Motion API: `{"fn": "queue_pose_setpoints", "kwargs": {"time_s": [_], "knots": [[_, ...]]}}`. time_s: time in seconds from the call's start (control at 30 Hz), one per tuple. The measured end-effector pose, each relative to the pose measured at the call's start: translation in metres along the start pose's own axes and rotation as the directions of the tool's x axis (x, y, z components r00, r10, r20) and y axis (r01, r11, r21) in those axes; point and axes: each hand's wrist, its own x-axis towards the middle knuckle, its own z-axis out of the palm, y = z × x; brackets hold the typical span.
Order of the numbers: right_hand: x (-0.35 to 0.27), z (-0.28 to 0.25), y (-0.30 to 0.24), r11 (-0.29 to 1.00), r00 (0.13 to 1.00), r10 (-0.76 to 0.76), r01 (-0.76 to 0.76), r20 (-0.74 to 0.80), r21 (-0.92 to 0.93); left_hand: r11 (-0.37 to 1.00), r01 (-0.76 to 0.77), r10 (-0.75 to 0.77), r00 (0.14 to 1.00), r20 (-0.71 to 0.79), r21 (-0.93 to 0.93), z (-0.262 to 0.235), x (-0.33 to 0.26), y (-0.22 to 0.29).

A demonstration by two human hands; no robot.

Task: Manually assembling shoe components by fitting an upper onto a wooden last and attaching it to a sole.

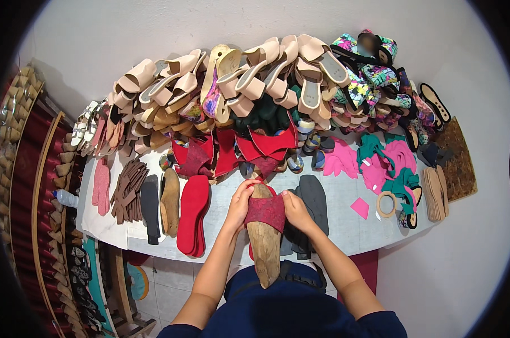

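Observation:
Between both hands, a worn wooden shoe last (264, 253) points its narrow end toward my body. A dark red patterned sandal strap (265, 214) wraps across it. My left hand (241, 204) grips the strap and last along their left side, fingers reaching round the far end. On the other side, my right hand (298, 210) closes on the strap's right edge, thumb on top. A bit of bright red sole shows behind the last; most of it is hidden. Just left lies a stack of red soles (193, 217), and grey soles (312, 197) lie to the right.
Finished beige sandals (260, 65) and floral sandals (373, 84) are heaped at the back of the white table (345, 225). Nearer are red uppers (266, 143), brown strips (129, 191), another last (170, 203), a tape roll (386, 204) and pink pieces (340, 159). Shelves of lasts (63, 225) stand left.

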Motion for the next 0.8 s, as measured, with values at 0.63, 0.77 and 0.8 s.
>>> {"fn": "queue_pose_setpoints", "kwargs": {"time_s": [0.63, 0.77, 0.8], "knots": [[0.002, 0.016, 0.013, 0.992, 0.999, -0.03, 0.031, -0.01, 0.126, 0.99, 0.055, -0.059, 0.998, -0.028, -0.13, -0.003, -0.005, -0.003], [0.002, 0.02, 0.012, 0.995, 0.999, -0.042, 0.044, -0.023, 0.085, 0.992, 0.06, -0.066, 0.997, -0.05, -0.107, -0.002, -0.002, -0.008], [0.003, 0.023, 0.016, 0.994, 0.998, -0.041, 0.046, -0.054, 0.096, 0.992, 0.061, -0.066, 0.997, -0.048, -0.107, -0.002, -0.003, -0.009]]}}
